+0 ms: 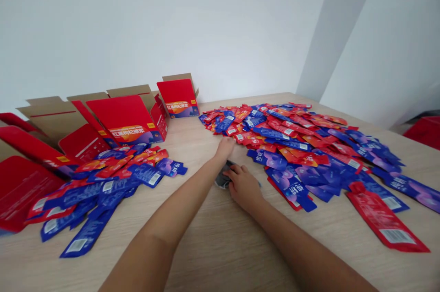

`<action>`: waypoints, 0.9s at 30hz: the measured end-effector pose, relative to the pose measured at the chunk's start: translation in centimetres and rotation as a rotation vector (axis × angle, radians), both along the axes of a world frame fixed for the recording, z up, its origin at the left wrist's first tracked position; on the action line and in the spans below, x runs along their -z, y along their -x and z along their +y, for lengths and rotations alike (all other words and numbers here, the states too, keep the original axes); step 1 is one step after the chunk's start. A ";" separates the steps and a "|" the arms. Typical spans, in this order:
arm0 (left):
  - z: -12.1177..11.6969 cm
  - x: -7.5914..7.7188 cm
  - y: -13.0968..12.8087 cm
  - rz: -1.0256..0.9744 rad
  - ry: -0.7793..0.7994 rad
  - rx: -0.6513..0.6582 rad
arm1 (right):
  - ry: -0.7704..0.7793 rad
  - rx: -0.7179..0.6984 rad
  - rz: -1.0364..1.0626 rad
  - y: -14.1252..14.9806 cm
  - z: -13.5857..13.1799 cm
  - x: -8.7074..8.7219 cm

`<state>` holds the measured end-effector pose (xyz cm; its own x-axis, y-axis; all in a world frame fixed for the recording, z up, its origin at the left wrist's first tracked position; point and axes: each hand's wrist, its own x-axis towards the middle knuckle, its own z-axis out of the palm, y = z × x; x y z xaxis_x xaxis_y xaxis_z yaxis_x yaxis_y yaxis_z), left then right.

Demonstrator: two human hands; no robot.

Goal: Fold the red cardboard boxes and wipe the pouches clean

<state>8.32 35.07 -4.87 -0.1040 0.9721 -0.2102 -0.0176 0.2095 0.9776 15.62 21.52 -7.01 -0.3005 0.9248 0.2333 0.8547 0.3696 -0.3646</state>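
At the middle of the table, my right hand (244, 187) rests with bent fingers on a dark grey, cloth-like thing (222, 178). Its thumb and fingers press onto that thing, and much of it is covered by the hand. Just beyond, my left hand (225, 147) is stretched forward at the near left edge of a large pile of red and blue sachets (275, 134). The back of this hand faces me, so its fingers and anything in them are hidden. A blue sachet (290, 186) lies over a red one to the right of my right hand.
Open red cartons (120, 120) stand along the left, with a smaller heap of sachets (113, 182) before them. Another open red carton (178, 95) stands near the wall. A single red sachet (385, 218) lies at the right. Beyond the table's right edge is a red object (424, 132).
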 end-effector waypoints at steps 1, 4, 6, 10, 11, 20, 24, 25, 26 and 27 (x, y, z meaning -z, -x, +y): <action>1.0 -0.1 -1.1 0.005 0.032 0.022 | 0.001 -0.003 0.007 0.0 0.1 0.0; 2.6 0.0 -3.5 0.006 0.116 0.059 | -0.003 -0.028 0.043 -0.2 0.3 0.1; 2.7 -0.1 -3.9 -0.005 0.130 0.060 | -0.009 -0.045 0.081 -0.4 0.3 0.1; 0.7 -0.4 -1.2 -0.056 0.066 0.043 | -0.029 -0.053 0.156 -0.5 0.3 0.2; -0.1 -0.5 0.2 -0.071 0.049 0.035 | -0.033 -0.054 0.183 -0.5 0.3 0.3; -11.8 1.5 11.7 -0.127 0.105 0.043 | -0.087 0.050 0.884 -1.6 1.3 1.2; -15.5 2.5 11.9 -0.167 0.101 0.119 | -0.184 -0.012 0.763 0.4 -1.0 0.7; -16.1 2.7 11.6 -0.159 0.099 0.142 | -0.179 -0.077 0.660 1.3 -1.9 0.5; -16.4 2.9 11.3 -0.139 0.094 0.160 | -0.165 -0.149 0.534 2.2 -2.8 0.4; -16.7 3.1 11.0 -0.113 0.086 0.173 | -0.148 -0.215 0.396 3.2 -3.6 0.4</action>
